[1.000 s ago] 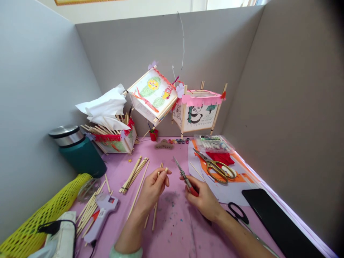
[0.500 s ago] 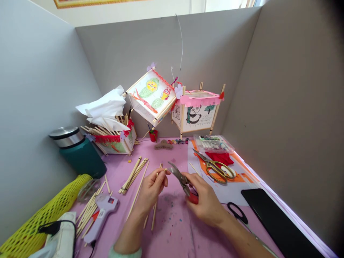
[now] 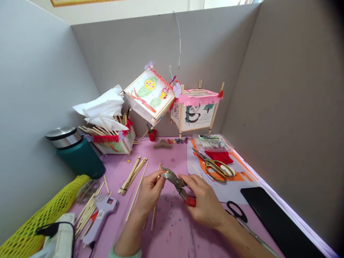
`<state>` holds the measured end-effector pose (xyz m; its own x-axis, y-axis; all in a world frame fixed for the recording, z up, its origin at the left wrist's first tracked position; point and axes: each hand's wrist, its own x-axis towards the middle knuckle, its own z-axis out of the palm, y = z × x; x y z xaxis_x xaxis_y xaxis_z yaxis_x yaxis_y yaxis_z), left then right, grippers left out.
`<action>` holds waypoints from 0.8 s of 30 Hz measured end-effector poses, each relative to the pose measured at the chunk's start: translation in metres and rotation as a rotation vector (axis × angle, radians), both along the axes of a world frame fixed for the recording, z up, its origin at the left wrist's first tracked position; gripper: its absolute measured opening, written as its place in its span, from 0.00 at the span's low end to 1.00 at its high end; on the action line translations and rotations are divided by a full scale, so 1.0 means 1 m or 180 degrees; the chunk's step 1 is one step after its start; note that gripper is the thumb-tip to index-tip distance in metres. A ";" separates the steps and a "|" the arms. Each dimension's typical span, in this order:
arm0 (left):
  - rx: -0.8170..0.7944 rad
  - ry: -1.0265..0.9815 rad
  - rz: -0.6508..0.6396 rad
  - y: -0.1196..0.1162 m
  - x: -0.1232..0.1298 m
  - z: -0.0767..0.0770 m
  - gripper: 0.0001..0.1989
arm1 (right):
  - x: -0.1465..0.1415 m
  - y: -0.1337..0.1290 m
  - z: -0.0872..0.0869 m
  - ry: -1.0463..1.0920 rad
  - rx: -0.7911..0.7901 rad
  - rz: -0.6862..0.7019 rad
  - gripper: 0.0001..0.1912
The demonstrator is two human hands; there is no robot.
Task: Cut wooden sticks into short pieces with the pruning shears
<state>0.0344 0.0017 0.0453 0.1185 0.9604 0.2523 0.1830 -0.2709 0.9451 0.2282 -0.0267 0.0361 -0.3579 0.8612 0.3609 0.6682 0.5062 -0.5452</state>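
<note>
My right hand (image 3: 201,200) is wrapped round the red handle of metal pruning shears (image 3: 176,182), whose curved blades point up and left. The blade tips meet the end of a short wooden stick (image 3: 167,172) that sticks out from my left hand (image 3: 150,190). My left thumb and fingers are pinched on that stick, and most of it is hidden by the fingers. Loose sticks (image 3: 153,218) lie on the pink table (image 3: 172,233) under my left hand, with a long one (image 3: 137,191) to its left.
Left are bundled sticks (image 3: 133,175), a glue gun (image 3: 100,216), a teal bottle (image 3: 80,154) and yellow netting (image 3: 53,211). Behind are paper lanterns (image 3: 150,93) (image 3: 199,113). On the right lie gold-handled scissors (image 3: 215,166), black-handled scissors (image 3: 238,213) and a black phone-like slab (image 3: 279,222).
The shears have moved left, and their blades now reach the stick at my left fingertips. My left hand has shifted slightly. The whole view has moved a little.
</note>
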 end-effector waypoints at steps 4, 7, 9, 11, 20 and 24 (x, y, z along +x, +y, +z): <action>-0.0048 -0.0006 -0.0092 -0.001 -0.002 0.000 0.15 | 0.000 -0.001 0.000 0.0066 -0.0040 0.0051 0.36; -0.0053 0.0025 -0.0129 -0.001 -0.003 0.001 0.14 | 0.000 -0.002 0.001 0.0127 -0.0069 0.0097 0.34; -0.0018 0.0055 -0.0128 -0.002 -0.003 0.002 0.14 | 0.000 -0.003 0.002 0.0139 -0.0089 0.0105 0.33; 0.0031 0.0069 -0.0144 -0.002 -0.002 0.004 0.14 | 0.000 -0.003 0.001 0.0164 -0.0123 0.0116 0.33; 0.0104 0.0129 -0.0083 -0.003 -0.001 0.005 0.16 | -0.001 -0.003 0.001 0.0300 -0.0205 0.0246 0.25; 0.0065 0.0042 -0.0117 -0.003 -0.001 0.006 0.15 | 0.000 -0.002 0.001 0.0316 -0.0190 0.0259 0.21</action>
<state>0.0332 -0.0013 0.0510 0.1570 0.9500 0.2699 0.1848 -0.2968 0.9369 0.2283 -0.0289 0.0369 -0.3925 0.8517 0.3471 0.5676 0.5213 -0.6373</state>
